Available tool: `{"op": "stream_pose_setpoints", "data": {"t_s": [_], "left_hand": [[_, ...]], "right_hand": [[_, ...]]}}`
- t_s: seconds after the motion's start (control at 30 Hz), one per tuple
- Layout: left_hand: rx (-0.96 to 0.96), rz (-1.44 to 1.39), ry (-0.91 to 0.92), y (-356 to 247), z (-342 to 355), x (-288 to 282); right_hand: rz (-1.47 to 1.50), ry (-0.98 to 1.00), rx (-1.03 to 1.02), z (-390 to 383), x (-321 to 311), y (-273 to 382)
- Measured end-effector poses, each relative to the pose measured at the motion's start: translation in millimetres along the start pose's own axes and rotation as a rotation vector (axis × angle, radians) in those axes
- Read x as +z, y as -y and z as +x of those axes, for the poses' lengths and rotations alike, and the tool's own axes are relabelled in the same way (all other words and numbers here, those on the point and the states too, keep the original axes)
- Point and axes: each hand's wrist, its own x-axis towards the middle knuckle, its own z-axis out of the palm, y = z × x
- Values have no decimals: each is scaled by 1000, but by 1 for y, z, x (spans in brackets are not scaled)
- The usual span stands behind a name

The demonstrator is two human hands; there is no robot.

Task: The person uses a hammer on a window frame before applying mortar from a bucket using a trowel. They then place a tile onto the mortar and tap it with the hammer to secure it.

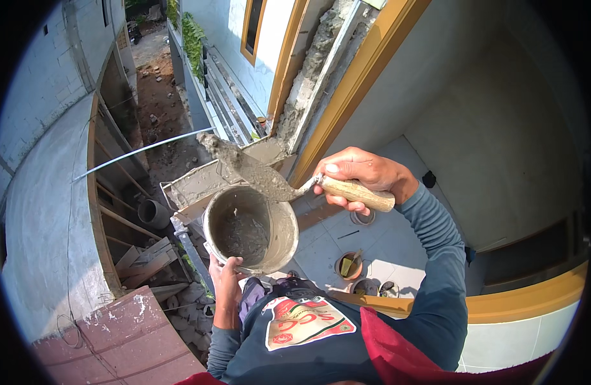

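My right hand [363, 176] is closed round the wooden handle of a trowel [270, 181]. Wet grey mortar [222, 151] lies along the blade, thickest at its tip. The blade passes over the far rim of a bucket [284, 247] smeared with mortar. Gripping the near rim of that bucket is my left hand [226, 285], its thumb over the edge. Some wet mortar [244, 231] sits in the bottom of the bucket. Just beyond the bucket is a ledge [196, 186] with mortar spread on it, partly hidden by the blade.
An orange-brown wooden frame [366, 83] rises beside a rough wall edge [315, 70]. A pale pipe [141, 152] crosses the gap at left, above rubble. Below, on the tiled floor, stands a brown pot [349, 265]. Reddish roofing [116, 340] lies at lower left.
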Motion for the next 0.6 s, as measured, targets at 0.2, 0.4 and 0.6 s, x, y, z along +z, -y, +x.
{"op": "stream_pose_setpoints", "data": {"t_s": [0.2, 0.4, 0.6], "left_hand": [[9, -33, 30, 17, 6, 6], [-36, -106, 51, 16, 9, 24], [-66, -47, 157, 14, 28, 38]], "right_hand": [[483, -17, -335, -16, -123, 52], [243, -54, -615, -78, -115, 132], [-152, -360, -455, -70, -29, 77]]}}
